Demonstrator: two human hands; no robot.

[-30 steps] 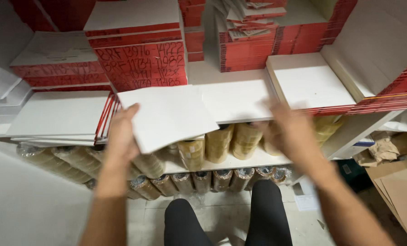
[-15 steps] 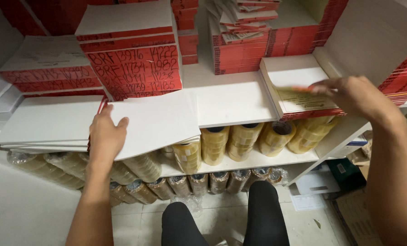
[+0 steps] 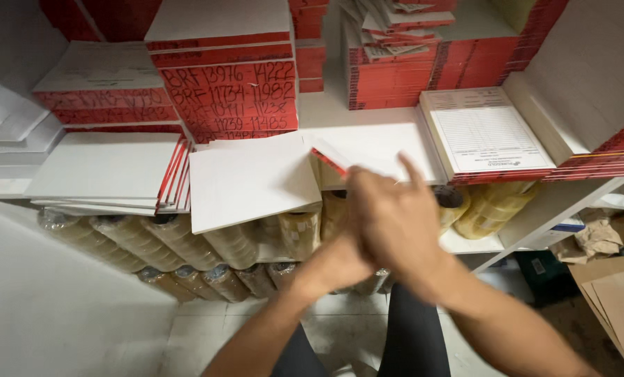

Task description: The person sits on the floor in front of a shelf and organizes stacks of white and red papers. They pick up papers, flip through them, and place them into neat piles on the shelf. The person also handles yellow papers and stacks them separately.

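Item, centre of the frame: our right hand (image 3: 402, 223) and left hand (image 3: 340, 262) meet in front of the shelf (image 3: 368, 143), blurred. The right hand shows its fingers spread, and a thin white booklet with a red edge (image 3: 357, 157) lies at its fingertips; whether it is pinched, we cannot tell. The left hand is mostly covered by the right, so we cannot tell its state either. Item, left of centre: a white pad (image 3: 252, 180) overhanging the shelf edge, skewed. Item, right: a printed form pad (image 3: 486, 138) lying flat. Item, upper frame: stacked red-spined books (image 3: 228, 91). Item, lower shelf: rolls of tape (image 3: 483, 206). Risk, as we judge it: a knock from either hand could tip the overhanging pad off, since little of the shelf bears it.
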